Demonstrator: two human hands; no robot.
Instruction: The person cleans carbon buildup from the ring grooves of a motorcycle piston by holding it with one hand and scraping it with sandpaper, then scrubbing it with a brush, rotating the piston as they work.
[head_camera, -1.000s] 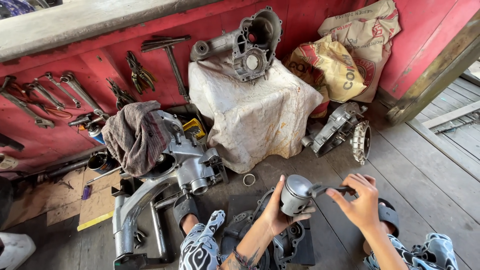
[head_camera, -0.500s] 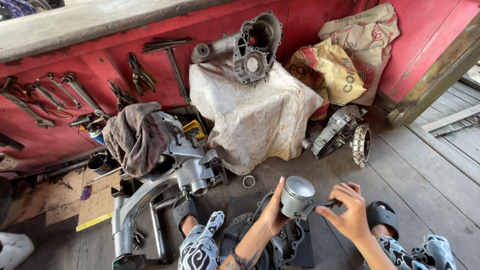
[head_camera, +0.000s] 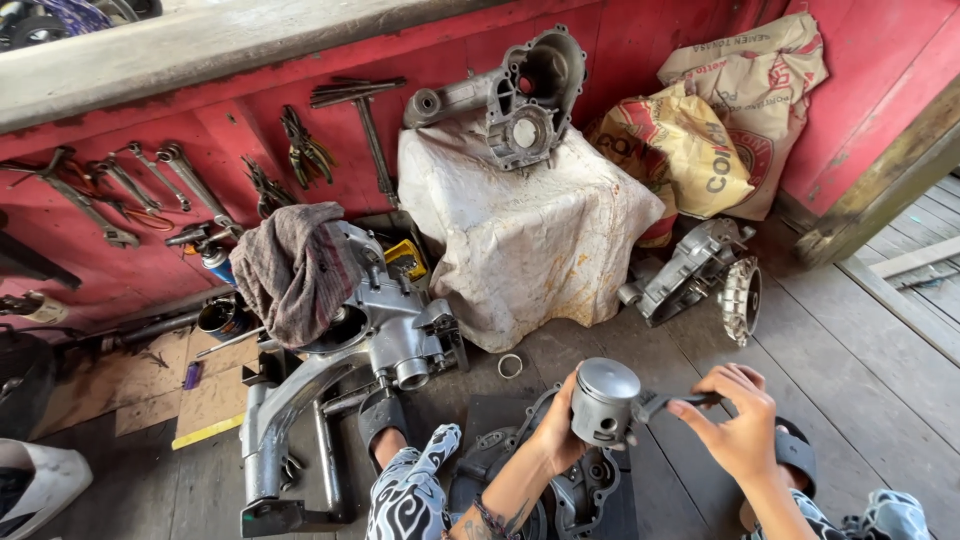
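Note:
My left hand (head_camera: 556, 432) grips a grey metal piston (head_camera: 604, 399), held upright over a dark engine case (head_camera: 575, 487) on the floor between my legs. My right hand (head_camera: 738, 425) holds a dark slim tool (head_camera: 672, 402) whose tip meets the piston's side. A small metal ring (head_camera: 510, 365) lies on the floor planks just beyond the piston.
An engine casing (head_camera: 513, 97) rests on a block draped in white cloth (head_camera: 525, 228). Another engine half (head_camera: 700, 272) lies right of it, with printed sacks (head_camera: 718, 123) behind. To the left stand a silver engine and swingarm (head_camera: 350, 360) under a rag (head_camera: 295, 266). Spanners and pliers (head_camera: 170, 185) hang on the red wall.
My right hand has come in closer to the piston with the tool. The piston has stayed in my left hand, shifting only slightly.

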